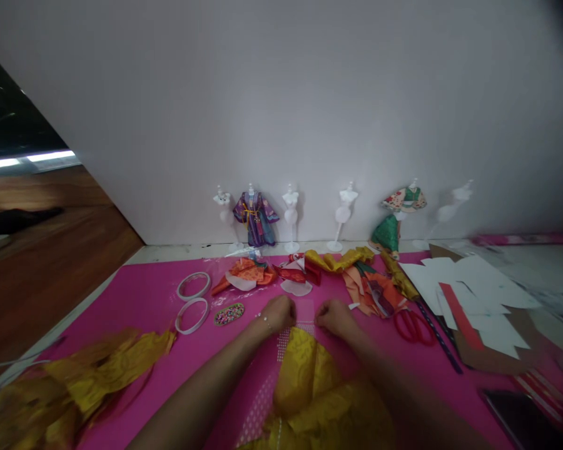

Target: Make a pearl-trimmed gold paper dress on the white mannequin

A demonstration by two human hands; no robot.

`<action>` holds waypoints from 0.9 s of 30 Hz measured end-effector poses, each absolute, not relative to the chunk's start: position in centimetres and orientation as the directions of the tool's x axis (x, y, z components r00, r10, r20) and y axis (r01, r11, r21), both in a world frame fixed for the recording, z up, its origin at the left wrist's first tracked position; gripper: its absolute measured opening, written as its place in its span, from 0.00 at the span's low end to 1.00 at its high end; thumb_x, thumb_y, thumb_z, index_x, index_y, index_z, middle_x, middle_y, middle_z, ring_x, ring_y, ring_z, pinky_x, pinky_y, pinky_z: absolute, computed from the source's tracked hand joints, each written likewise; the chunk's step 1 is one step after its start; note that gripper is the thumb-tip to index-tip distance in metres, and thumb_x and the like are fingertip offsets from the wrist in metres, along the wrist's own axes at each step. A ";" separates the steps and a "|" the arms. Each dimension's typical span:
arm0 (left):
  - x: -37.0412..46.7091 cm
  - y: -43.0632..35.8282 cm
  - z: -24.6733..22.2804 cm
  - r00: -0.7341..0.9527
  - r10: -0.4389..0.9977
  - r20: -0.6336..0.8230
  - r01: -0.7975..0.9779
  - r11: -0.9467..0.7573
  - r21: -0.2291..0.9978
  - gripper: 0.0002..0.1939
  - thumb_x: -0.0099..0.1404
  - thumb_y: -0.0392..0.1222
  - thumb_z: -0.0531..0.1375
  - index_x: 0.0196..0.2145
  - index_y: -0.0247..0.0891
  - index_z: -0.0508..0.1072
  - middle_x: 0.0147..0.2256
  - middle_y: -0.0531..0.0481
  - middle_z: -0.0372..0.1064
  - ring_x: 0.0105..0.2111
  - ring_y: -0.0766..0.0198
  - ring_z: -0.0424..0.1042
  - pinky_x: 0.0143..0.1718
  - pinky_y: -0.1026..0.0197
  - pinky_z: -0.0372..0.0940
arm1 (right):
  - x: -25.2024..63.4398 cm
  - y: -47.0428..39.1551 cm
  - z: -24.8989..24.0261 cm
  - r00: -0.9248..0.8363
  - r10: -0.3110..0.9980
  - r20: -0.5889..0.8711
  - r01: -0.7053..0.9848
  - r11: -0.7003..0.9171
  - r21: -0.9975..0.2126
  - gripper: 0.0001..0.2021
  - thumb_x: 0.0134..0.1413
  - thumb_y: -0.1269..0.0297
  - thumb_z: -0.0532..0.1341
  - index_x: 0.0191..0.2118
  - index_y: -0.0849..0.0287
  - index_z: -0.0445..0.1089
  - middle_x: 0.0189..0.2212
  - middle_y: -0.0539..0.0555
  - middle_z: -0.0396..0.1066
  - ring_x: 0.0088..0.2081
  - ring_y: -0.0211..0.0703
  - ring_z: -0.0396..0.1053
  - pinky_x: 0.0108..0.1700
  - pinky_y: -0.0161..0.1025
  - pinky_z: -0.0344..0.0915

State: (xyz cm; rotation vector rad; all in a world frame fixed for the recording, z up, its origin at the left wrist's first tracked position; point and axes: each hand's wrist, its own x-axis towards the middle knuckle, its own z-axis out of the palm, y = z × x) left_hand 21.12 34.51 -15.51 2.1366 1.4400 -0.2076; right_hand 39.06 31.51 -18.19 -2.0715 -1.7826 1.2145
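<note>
My left hand (281,313) and my right hand (333,317) are closed at the two ends of a thin, pale translucent strip (304,310) above the pink mat (150,294). What the fingertips pinch is too small to make out clearly. Just below the strip lies the narrow top of a yellow patterned fabric piece (304,362), which widens toward me between my forearms. A sheet with white dots (258,409) lies partly under the yellow fabric. Beside my left wrist rests an oval case of small colorful pieces (229,314).
Two tape rolls (194,286) and crumpled yellow fabric (98,369) lie left. Fabric scraps (373,287), red scissors (413,327), white paper pieces (478,300) and a dark flat object (520,415) are right. Small mannequins (291,215), two of them dressed, stand along the wall.
</note>
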 end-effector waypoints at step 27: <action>21.0 34.6 -15.5 0.408 0.797 -0.446 0.909 -0.309 0.281 0.13 0.68 0.45 0.60 0.46 0.34 0.72 0.46 0.46 0.72 0.43 0.57 0.73 0.44 0.50 0.71 | 39.4 32.2 -18.2 -0.056 0.900 -0.432 0.858 -0.178 -0.482 0.11 0.63 0.59 0.61 0.43 0.62 0.72 0.40 0.53 0.74 0.38 0.41 0.74 0.40 0.43 0.72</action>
